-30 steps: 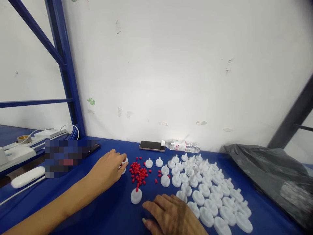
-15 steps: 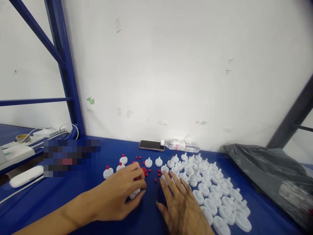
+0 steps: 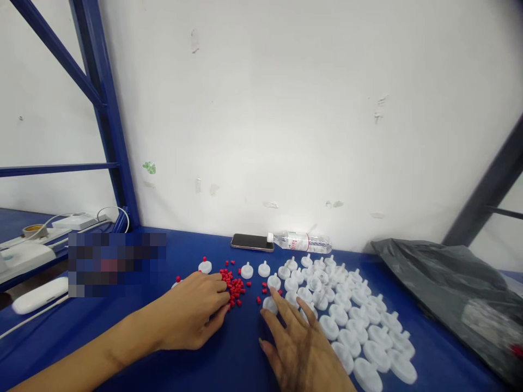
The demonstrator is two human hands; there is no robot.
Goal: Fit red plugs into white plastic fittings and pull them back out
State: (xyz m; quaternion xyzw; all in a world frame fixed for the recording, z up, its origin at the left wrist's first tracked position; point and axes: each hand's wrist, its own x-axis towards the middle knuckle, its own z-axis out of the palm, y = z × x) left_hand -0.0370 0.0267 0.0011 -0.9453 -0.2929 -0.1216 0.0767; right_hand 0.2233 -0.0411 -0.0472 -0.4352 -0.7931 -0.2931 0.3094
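Note:
My left hand (image 3: 198, 310) is curled at the edge of a pile of small red caps (image 3: 235, 286); whatever its fingertips hold, if anything, is hidden. My right hand (image 3: 300, 340) hovers with fingers spread and bent over the near-left edge of a group of white round discs with short stems (image 3: 349, 343). One white disc (image 3: 270, 305) lies by its fingertips, partly covered; I cannot tell whether they touch it. Left of the pile stands a white disc with a red cap on its stem (image 3: 205, 265). Another capped disc (image 3: 176, 283) is mostly hidden behind my left hand.
A phone (image 3: 252, 242) and a clear plastic bottle (image 3: 302, 242) lie along the wall. A dark grey plastic bag (image 3: 441, 288) covers the right side. On the left are a white case (image 3: 41, 295), cables and a power strip (image 3: 28, 256). Blue frame posts (image 3: 108, 120) rise there.
My left hand has moved left, baring more of the red pile; the white piece seen between its fingers no longer shows. My right hand's fingers have bent and drawn back slightly.

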